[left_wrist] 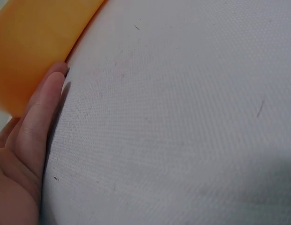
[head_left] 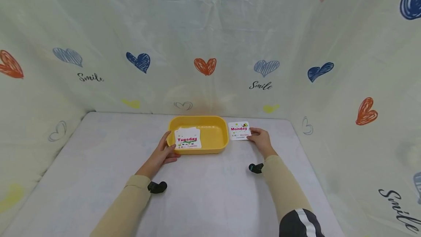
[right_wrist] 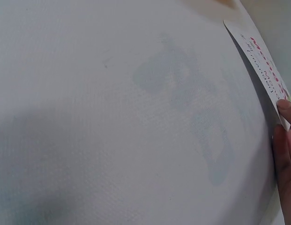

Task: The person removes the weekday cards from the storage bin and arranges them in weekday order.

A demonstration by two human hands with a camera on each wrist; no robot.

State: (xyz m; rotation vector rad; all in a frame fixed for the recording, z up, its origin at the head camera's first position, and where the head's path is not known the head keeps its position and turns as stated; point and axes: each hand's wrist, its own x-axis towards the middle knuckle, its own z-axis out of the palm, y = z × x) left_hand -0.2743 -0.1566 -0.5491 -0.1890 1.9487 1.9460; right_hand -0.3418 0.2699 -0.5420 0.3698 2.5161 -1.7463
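A shallow yellow tray [head_left: 215,150] stands toward the back of the table, with a stack of white cards [head_left: 187,134] in its left half, the top one printed "Tuesday". My left hand [head_left: 163,150] grips the tray at its front left corner, thumb over the rim by the cards and fingers along the outer wall. In the left wrist view those fingers [left_wrist: 37,117] lie against the yellow wall. Just right of the tray is a card [head_left: 239,131] printed "Monday". My right hand [head_left: 262,142] pinches it by its right edge; in the right wrist view the card [right_wrist: 257,65] is tilted above the tabletop.
A white cloth [head_left: 210,193] covers the table. Behind it and at both sides hangs a pale curtain [head_left: 230,94] printed with hearts and "Smile". Dark wrist-worn devices [head_left: 157,187] sit at both sleeve cuffs.
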